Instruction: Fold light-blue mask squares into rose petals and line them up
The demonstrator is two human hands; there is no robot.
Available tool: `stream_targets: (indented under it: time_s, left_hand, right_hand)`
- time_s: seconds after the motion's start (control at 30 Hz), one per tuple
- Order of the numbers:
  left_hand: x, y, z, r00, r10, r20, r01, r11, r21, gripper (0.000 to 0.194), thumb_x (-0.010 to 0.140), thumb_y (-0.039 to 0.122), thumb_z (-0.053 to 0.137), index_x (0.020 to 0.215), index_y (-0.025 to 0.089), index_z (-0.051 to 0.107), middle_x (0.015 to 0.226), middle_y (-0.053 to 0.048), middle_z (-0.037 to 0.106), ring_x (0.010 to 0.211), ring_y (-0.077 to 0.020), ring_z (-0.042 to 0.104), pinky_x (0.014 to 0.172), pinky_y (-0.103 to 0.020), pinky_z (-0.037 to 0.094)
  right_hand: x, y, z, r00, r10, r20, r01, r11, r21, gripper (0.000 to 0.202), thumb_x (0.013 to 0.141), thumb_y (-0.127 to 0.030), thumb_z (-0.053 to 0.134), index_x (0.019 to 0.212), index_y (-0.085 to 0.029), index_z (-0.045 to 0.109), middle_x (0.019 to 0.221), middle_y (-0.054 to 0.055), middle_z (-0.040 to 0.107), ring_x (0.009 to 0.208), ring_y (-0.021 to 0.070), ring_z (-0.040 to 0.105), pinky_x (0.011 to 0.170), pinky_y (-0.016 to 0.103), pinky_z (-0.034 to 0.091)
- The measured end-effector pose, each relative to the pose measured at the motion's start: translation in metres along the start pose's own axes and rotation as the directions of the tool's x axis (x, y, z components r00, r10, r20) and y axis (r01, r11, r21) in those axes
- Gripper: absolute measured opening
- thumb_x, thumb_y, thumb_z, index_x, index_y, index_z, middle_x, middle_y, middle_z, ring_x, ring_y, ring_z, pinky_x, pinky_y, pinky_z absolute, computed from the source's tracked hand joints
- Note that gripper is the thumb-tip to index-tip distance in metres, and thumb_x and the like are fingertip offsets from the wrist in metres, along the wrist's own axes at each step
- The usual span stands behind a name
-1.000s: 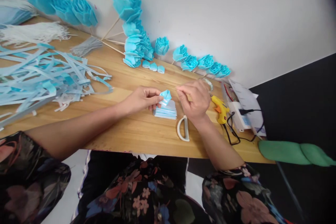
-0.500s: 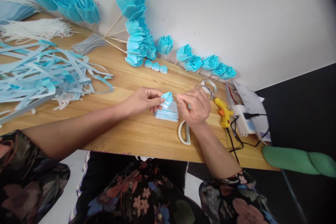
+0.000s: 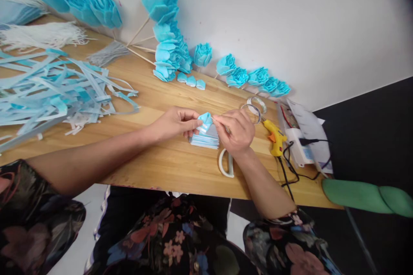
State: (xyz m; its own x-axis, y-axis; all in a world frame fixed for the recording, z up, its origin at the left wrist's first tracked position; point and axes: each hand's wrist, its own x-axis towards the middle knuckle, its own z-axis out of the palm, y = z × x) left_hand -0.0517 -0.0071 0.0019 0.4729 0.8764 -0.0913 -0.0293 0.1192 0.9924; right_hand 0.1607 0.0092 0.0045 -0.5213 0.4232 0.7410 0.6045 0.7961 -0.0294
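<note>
Tangled pale-blue strips (image 3: 61, 90) cover the left part of the desk (image 3: 161, 165), beside white cords (image 3: 45, 36) nearer the back edge. The left hand (image 3: 176, 124) pinches the folded blue piece (image 3: 204, 121) just beyond its fingertips, above a stack of blue-and-white sheets (image 3: 205, 139), near the desk's middle. The piece's long axis runs roughly front to back, its folded peak towards the back edge, its white-striped end towards the front edge. Behind lie 3 small blue folds (image 3: 191, 80). The right hand (image 3: 237, 131) is pinched closed at the piece's right side; contact is too small to tell. Its wrist partly hides a white D-shaped ring (image 3: 226, 163). Farther right are 2 tape rings (image 3: 257, 105) and a yellow glue gun (image 3: 274, 137).
</note>
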Motion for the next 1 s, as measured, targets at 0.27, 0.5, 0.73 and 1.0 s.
stream_targets:
  time_s: [0.27,0.5,0.73,1.0]
  left_hand:
    - [-0.0004,0.0019,0.0006,1.000,0.005,-0.007,-0.005,1.000,-0.008,0.019,0.085,0.030,0.066,0.078,0.012,0.064,0.062,0.002,0.063,0.053,-0.0063,0.055,0.051,-0.016,0.044]
    - [-0.0005,0.0002,0.0002,1.000,0.004,-0.005,-0.004,1.000,0.002,0.017,0.085,0.028,0.065,0.078,0.012,0.064,0.063,0.001,0.063,0.053,-0.0062,0.055,0.051,-0.017,0.044]
    - [0.0001,-0.0003,0.0004,1.000,0.027,-0.006,-0.027,1.000,-0.009,0.017,0.085,0.028,0.065,0.077,0.012,0.064,0.061,0.002,0.062,0.053,-0.0062,0.055,0.051,-0.016,0.044]
    - [0.0001,-0.0002,-0.0002,0.999,0.041,-0.030,-0.042,0.999,-0.030,0.019,0.083,0.030,0.066,0.079,0.012,0.066,0.064,0.001,0.063,0.054,-0.0067,0.054,0.051,-0.017,0.044]
  right_hand:
    - [0.0033,-0.0013,-0.0024,0.994,-0.060,-0.088,0.062,0.998,0.027,0.009,0.090,-0.016,0.063,0.094,-0.023,0.065,0.076,0.000,0.069,0.071,0.0152,0.062,0.067,0.033,0.046]
    - [0.0029,-0.0003,-0.0010,0.995,-0.061,-0.081,0.061,0.998,0.002,0.008,0.091,-0.017,0.063,0.093,-0.025,0.066,0.077,0.000,0.069,0.071,0.0153,0.062,0.066,0.033,0.047]
    - [0.0020,0.0004,0.0012,0.995,-0.078,-0.062,0.081,0.995,0.059,0.014,0.089,-0.014,0.064,0.098,-0.025,0.067,0.079,0.001,0.069,0.073,0.0159,0.062,0.067,0.033,0.048]
    - [0.0020,-0.0001,0.0018,0.998,-0.066,-0.025,0.068,0.994,0.091,0.013,0.088,-0.013,0.066,0.097,-0.023,0.068,0.081,0.002,0.070,0.076,0.0153,0.063,0.068,0.031,0.049]
